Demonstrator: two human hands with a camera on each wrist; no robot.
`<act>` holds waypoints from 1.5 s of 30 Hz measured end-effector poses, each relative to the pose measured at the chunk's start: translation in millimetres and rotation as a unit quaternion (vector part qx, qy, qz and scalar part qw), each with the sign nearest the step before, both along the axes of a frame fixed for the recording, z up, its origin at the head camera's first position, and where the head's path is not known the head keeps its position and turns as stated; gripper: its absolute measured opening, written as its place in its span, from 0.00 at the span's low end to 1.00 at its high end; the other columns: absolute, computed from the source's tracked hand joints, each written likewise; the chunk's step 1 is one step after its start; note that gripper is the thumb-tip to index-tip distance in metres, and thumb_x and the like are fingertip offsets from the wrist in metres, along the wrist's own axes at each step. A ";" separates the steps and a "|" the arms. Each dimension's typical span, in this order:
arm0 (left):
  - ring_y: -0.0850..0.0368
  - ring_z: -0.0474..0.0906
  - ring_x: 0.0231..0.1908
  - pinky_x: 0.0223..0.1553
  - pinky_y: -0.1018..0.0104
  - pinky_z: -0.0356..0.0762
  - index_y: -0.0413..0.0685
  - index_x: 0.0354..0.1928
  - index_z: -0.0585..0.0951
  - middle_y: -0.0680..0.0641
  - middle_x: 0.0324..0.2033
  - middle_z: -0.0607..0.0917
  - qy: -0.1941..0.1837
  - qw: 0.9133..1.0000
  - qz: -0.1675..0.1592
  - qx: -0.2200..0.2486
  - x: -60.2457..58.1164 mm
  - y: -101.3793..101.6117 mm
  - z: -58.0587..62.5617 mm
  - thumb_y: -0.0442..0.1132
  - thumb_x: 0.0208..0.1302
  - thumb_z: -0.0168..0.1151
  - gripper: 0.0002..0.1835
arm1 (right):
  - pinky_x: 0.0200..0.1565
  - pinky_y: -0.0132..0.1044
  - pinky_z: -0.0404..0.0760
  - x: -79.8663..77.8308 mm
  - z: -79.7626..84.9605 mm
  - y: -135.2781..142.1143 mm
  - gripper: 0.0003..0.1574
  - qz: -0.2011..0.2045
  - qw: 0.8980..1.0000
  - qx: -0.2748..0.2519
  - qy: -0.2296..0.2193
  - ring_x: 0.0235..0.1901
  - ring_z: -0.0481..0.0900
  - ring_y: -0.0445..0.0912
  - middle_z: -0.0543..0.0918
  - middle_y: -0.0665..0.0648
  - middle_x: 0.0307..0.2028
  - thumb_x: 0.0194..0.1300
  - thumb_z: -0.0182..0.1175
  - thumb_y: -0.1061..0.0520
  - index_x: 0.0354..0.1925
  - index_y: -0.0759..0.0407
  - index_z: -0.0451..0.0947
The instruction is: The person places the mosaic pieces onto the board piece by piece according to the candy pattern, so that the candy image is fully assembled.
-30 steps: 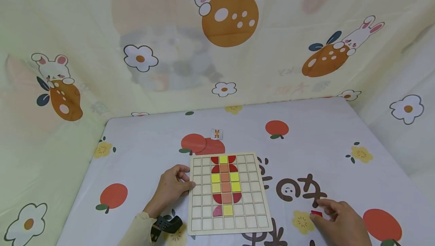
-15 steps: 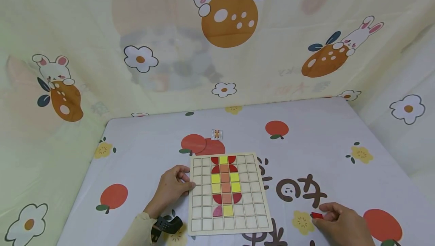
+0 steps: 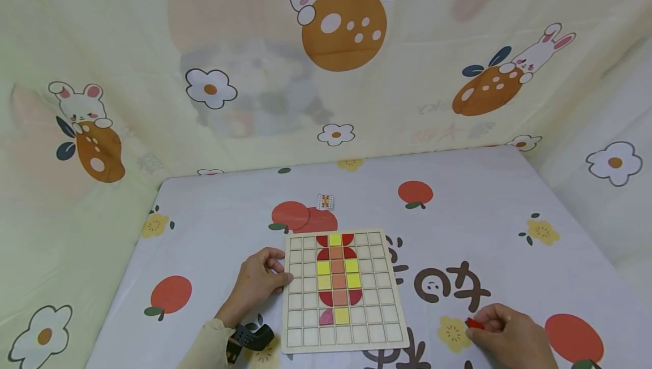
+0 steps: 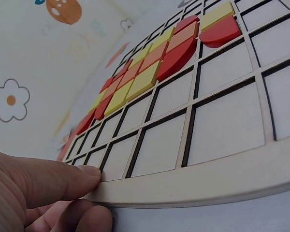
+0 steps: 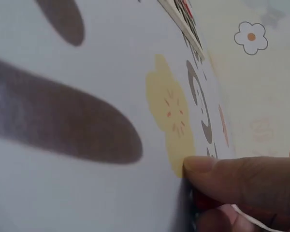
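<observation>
A wooden grid board (image 3: 376, 315) lies on the table, its middle columns filled with red quarter-round, yellow and orange square pieces. A pinkish rounded piece (image 3: 326, 317) and a yellow square (image 3: 342, 316) sit side by side in a lower row. At the board's left edge, my left hand (image 3: 258, 278) holds the rim, thumb (image 4: 87, 176) on top and other fingers curled at the side. Off to the right, my right hand (image 3: 513, 332) pinches a small red piece (image 3: 476, 324) between thumb and fingers. In the right wrist view the thumb mostly covers that red piece (image 5: 206, 201).
A small pattern card (image 3: 325, 202) lies beyond the board. The tablecloth (image 3: 229, 210) is printed with fruit, flowers and dark lettering. A printed curtain (image 3: 244, 148) rises behind the table and on both sides. A black band (image 3: 249, 337) is on the left wrist.
My right hand has shifted slightly down, and the red piece has turned in its fingers. The left hand and the board stay in place.
</observation>
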State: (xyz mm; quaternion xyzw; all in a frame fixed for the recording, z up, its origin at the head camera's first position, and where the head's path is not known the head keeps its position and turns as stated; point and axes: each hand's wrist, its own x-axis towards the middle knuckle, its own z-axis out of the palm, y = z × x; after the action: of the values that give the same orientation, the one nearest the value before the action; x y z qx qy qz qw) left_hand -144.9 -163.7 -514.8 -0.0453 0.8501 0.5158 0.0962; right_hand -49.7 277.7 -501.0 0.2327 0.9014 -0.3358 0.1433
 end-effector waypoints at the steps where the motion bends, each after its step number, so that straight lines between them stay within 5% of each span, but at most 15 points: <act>1: 0.56 0.78 0.24 0.25 0.67 0.83 0.38 0.54 0.81 0.47 0.31 0.81 0.000 1.000 0.000 0.001 0.1 0.1 -0.1 0.28 0.57 0.76 0.22 | 0.31 0.38 0.73 -0.4 -0.1 -1.2 0.20 -0.001 1.000 -0.001 0.004 0.32 0.74 0.50 0.80 0.52 0.26 0.54 0.80 0.54 0.39 0.63 0.83; 20: 0.56 0.78 0.25 0.25 0.68 0.83 0.38 0.55 0.80 0.47 0.32 0.81 -0.007 1.000 -0.002 -0.002 0.8 -0.1 0.9 0.29 0.57 0.76 0.23 | 0.30 0.29 0.79 4.2 2.1 -20.8 0.13 0.004 0.995 -0.029 0.096 0.29 0.81 0.43 0.87 0.51 0.30 0.58 0.78 0.59 0.41 0.61 0.88; 24: 0.55 0.78 0.25 0.26 0.67 0.83 0.39 0.55 0.80 0.47 0.32 0.81 -0.006 1.000 -0.001 -0.002 0.6 -0.4 1.2 0.29 0.57 0.76 0.23 | 0.31 0.29 0.79 2.6 2.1 -23.4 0.12 0.021 0.995 -0.024 0.094 0.30 0.80 0.44 0.86 0.51 0.30 0.61 0.76 0.58 0.43 0.61 0.88; 31: 0.55 0.77 0.25 0.26 0.68 0.84 0.39 0.55 0.80 0.47 0.33 0.81 -0.005 1.000 -0.001 -0.001 0.2 -0.9 0.5 0.29 0.57 0.76 0.23 | 0.28 0.31 0.73 -6.9 0.7 -34.3 0.28 0.067 0.995 -0.004 0.079 0.31 0.75 0.45 0.80 0.51 0.30 0.60 0.76 0.49 0.53 0.62 0.85; 37: 0.55 0.77 0.25 0.25 0.68 0.83 0.39 0.55 0.80 0.47 0.32 0.80 -0.002 1.000 -0.001 0.000 0.2 -0.6 0.4 0.29 0.57 0.76 0.23 | 0.31 0.36 0.71 -17.1 2.5 -42.4 0.24 0.100 0.991 0.030 0.081 0.31 0.72 0.46 0.75 0.50 0.27 0.58 0.78 0.52 0.49 0.63 0.86; 45: 0.55 0.77 0.25 0.25 0.68 0.83 0.39 0.55 0.80 0.47 0.32 0.81 -0.003 1.000 -0.002 -0.001 0.2 -0.5 1.0 0.29 0.57 0.76 0.23 | 0.27 0.35 0.73 -22.1 5.5 -42.0 0.21 0.091 0.994 0.016 0.062 0.27 0.74 0.45 0.78 0.51 0.25 0.56 0.77 0.56 0.46 0.65 0.85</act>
State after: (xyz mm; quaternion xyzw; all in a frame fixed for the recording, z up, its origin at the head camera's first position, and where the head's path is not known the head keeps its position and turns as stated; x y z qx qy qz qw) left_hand -144.8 -164.2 -513.8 -0.0451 0.8503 0.5149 0.0994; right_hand -71.8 235.7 -495.5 0.1308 0.9311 -0.3211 0.1136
